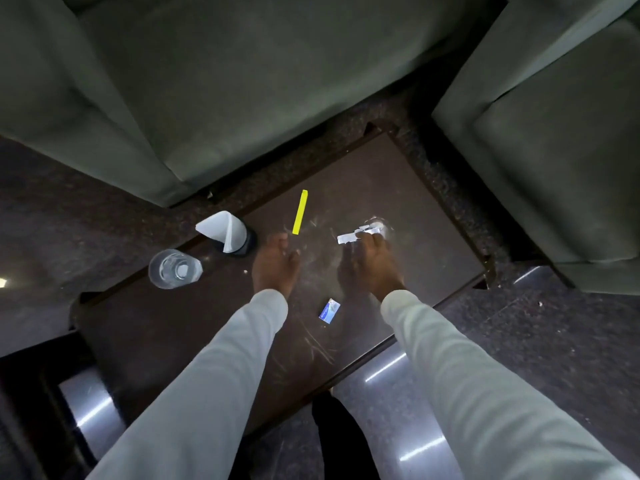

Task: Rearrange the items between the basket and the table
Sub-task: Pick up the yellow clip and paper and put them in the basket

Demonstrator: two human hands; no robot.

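Both hands reach over the dark table (pixel 398 188). The right hand (pixel 369 261) pinches a crumpled white wrapper (pixel 358 233); the left hand (pixel 275 263) hovers relaxed, holding nothing, just beside the yellow stick (pixel 300 212). No basket is visible (maybe it is outside the view). Near the left sleeve stand a glass (pixel 173 269) and a napkin holder (pixel 230 237); a careless sweep could knock them over.
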